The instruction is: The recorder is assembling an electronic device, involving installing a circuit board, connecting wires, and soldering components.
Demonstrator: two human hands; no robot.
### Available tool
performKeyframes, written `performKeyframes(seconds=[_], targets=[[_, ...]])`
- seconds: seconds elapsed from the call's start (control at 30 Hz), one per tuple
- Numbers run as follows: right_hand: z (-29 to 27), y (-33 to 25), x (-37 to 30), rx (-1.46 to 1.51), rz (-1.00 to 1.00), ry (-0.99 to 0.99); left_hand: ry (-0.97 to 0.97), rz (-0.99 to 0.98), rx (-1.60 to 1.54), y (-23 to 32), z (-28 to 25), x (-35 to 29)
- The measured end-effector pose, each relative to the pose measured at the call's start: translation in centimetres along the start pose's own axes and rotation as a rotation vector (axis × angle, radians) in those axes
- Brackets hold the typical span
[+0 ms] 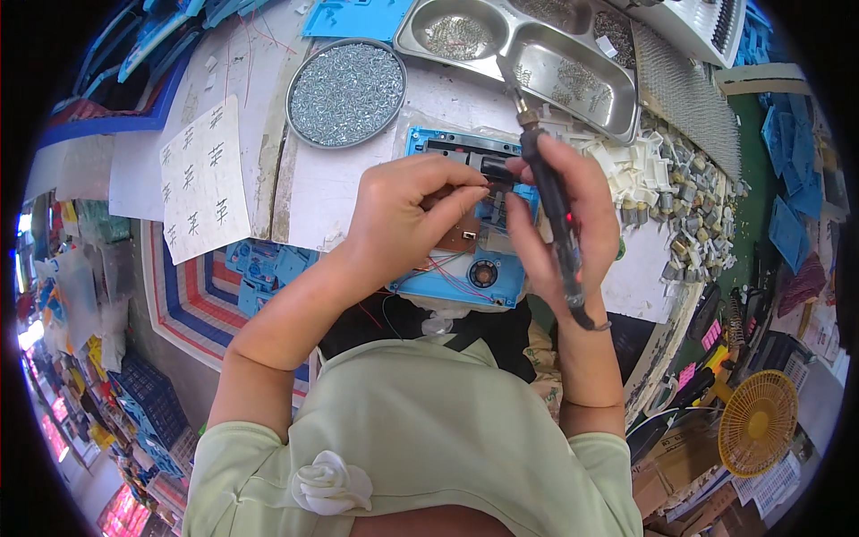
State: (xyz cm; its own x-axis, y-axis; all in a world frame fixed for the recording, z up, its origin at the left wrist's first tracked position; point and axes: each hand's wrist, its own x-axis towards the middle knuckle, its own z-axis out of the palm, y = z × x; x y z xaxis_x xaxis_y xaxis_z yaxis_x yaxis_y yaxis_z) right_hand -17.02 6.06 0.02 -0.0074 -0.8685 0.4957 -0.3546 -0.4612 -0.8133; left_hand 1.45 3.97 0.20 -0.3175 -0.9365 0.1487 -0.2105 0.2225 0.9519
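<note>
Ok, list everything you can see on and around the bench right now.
Plastic housing: one, blue, centre of bench, under both hands.
Circuit board: one, brown, on the housing.
Electric screwdriver: one, black, upright over the housing.
Round tray of screws: one, grey, upper left.
Metal compartment tray: one, silver, top centre.
White plastic parts: heap, right.
Small motors: heap, grey, far right.
Paper sheet: one, white, left.
Fan: one, yellow, lower right.
Left hand: on the board.
Right hand: gripping the screwdriver.
</note>
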Motion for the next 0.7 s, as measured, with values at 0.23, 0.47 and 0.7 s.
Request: performKeyframes(seconds=[0.23,0.47,0.7], targets=[[1.0,0.8,0.0,0.095,-0.006,-0.019,-0.080,-0.246,-0.223,0.1,-0.5,0.2],[0.7,1.0,0.2,-0.003,-0.044,-0.015,-0.065,-0.210,-0.195,-0.1,-0.4,0.2],[0.6,0.6,0.2,-0.063,-0.135,-0.043,0.042,0.249,0.288,-1.2,-0.2,0.2]])
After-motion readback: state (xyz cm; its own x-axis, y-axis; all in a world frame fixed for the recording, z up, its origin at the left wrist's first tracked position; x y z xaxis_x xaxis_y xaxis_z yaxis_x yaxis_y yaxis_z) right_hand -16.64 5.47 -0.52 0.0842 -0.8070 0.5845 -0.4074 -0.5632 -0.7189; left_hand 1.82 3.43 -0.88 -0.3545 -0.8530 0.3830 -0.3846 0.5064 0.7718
